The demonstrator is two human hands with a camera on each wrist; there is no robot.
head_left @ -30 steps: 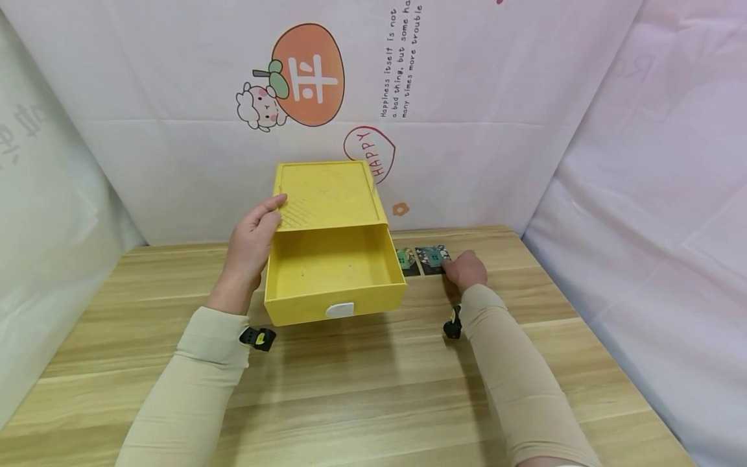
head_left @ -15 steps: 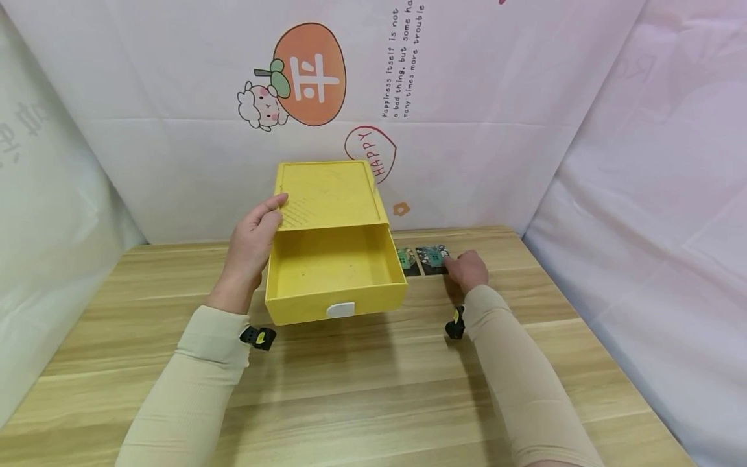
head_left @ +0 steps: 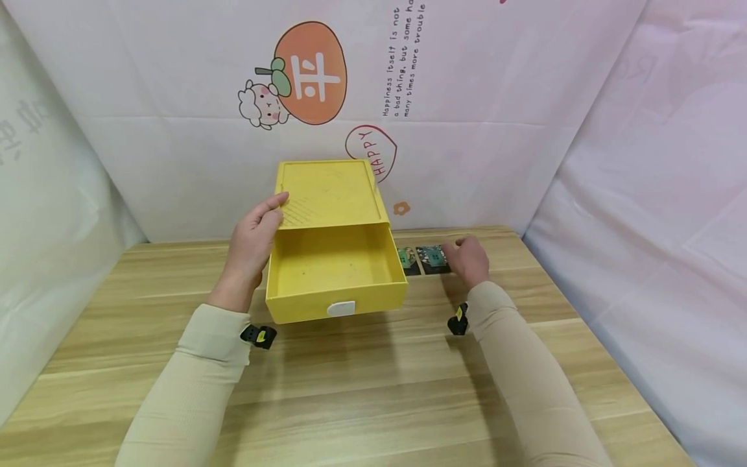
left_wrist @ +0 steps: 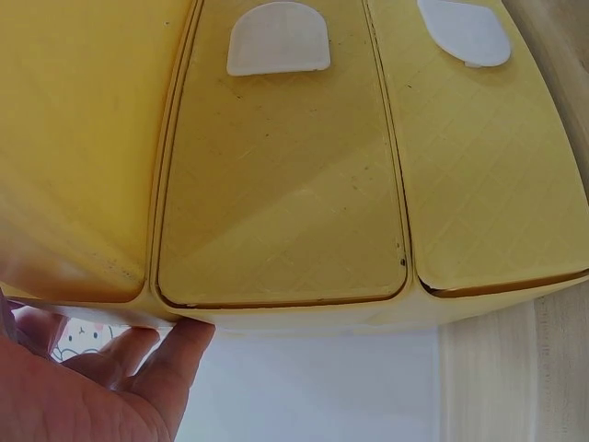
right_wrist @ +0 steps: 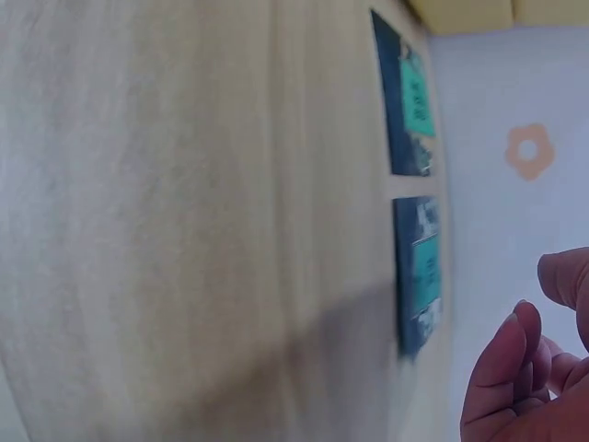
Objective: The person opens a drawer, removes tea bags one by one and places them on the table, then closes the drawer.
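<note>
A yellow drawer cabinet (head_left: 329,191) stands at the back of the table with its top drawer (head_left: 335,305) pulled out, nothing inside it. My left hand (head_left: 251,240) holds the cabinet by its upper left edge; in the left wrist view its fingers (left_wrist: 175,364) bend against the side wall. To the cabinet's right lie two flat dark squares with green labels and patterned ends, a nearer one (head_left: 407,261) partly hidden by the drawer and an outer one (head_left: 432,258). My right hand (head_left: 469,261) hovers beside the outer square, thumb and forefinger apart with nothing between them.
Two lower drawers with white pulls, a middle one (left_wrist: 285,184) and a bottom one (left_wrist: 488,166), are closed. A printed white cloth (head_left: 478,162) hangs right behind the table (head_left: 327,402), with more cloth on both sides.
My right hand has drawn its fingers off the outer dark square and lifted slightly back and away. The left hand and the cabinet stay put.
</note>
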